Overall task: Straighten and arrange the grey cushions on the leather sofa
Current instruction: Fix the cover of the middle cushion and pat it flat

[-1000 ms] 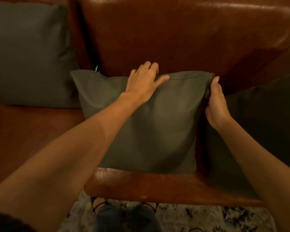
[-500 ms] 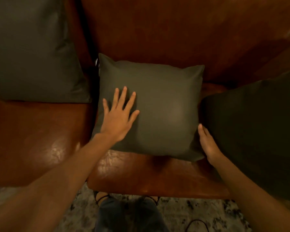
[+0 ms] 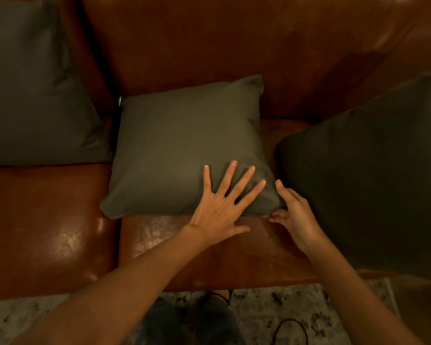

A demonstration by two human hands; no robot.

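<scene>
Middle cushion [image 3: 184,150]: on the leather sofa [image 3: 209,46] seat, leaning on the backrest, a little turned.
Left hand [image 3: 219,207]: flat, fingers spread, pressing its lower right part.
Right hand [image 3: 296,215]: pinches its lower right corner.
Left cushion [image 3: 35,95]: looks upright, placed.
Right cushion [image 3: 371,183]: seems tilted, probably still to arrange.

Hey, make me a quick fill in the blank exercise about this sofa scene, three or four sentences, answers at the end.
1. The left hand lies with fingers spread flat on the ______ square grey fabric cushion.
2. The right hand is at that cushion's lower ______ corner.
3. The brown leather sofa holds ______ grey cushions in view.
4. In front of the sofa lies a mottled ______.

Missing words: middle; right; three; rug
</scene>
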